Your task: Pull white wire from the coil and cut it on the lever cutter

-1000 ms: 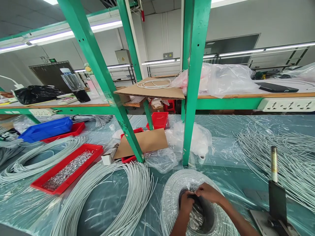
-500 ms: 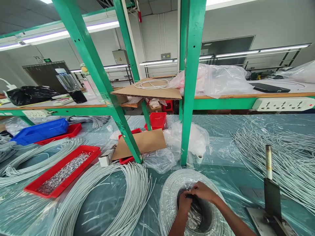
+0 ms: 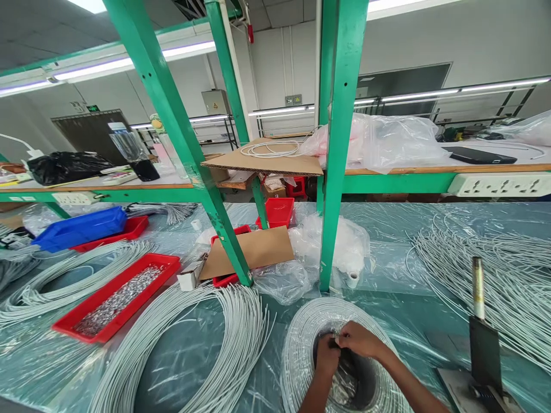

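Both my hands meet over the middle of a round coil of grey cable (image 3: 301, 338) lying on the plastic-covered bench. My left hand (image 3: 327, 358) is closed, fingers pinched on a small dark piece at the coil's centre. My right hand (image 3: 360, 339) is closed too, its fingertips pressed against the same small piece from the right. What the piece is cannot be made out. A dark pad or bag with crinkled clear plastic (image 3: 348, 384) lies inside the coil under my hands.
A red tray (image 3: 118, 295) of small metal parts sits at the left, with large loops of grey cable (image 3: 206, 344) around it. Green rack posts (image 3: 336, 172) rise just beyond the coil. A black stand with a metal rod (image 3: 480, 321) is at the right. More cable bundles (image 3: 495, 269) lie beyond it.
My hands stay together at the coil's centre; only small finger shifts and a slight sway of the camera view.
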A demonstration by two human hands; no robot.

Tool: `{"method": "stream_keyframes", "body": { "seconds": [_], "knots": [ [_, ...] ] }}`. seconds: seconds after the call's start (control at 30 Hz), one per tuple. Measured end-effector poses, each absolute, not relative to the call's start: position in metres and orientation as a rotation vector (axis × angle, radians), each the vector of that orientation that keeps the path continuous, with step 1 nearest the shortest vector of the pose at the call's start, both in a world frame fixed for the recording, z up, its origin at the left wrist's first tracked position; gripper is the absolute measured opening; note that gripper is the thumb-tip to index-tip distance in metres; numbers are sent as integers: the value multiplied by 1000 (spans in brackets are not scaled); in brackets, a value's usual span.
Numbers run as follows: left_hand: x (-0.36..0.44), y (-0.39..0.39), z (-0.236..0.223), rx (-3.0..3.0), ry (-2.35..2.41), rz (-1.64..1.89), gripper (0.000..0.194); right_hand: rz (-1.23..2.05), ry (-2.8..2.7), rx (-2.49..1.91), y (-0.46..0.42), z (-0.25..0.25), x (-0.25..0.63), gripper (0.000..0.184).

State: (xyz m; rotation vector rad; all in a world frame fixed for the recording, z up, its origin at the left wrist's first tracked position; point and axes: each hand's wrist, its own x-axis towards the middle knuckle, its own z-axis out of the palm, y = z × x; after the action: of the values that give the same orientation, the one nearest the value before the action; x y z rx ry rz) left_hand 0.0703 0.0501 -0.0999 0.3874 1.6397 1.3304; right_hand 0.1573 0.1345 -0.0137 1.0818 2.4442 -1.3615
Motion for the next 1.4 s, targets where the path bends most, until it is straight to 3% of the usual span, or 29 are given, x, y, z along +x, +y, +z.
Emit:
{"method": "stream_keyframes", "body": {
  "seconds": [0.2,0.53,0.83,1.4],
  "knots": [
    [75,53,-95,353,1651,1330,36,-1202,2396,1341,135,4,191,30],
    [75,64,-103,372,1572,1229,28,-1049,2363,1491,115,-20,191,29],
    [70,59,-102,427,1612,1185,29,-935,2319,1564,110,-7,177,34],
    [71,57,-100,409,1580,1189,28,-1143,2501,1392,130,-36,174,29]
  ]
}}
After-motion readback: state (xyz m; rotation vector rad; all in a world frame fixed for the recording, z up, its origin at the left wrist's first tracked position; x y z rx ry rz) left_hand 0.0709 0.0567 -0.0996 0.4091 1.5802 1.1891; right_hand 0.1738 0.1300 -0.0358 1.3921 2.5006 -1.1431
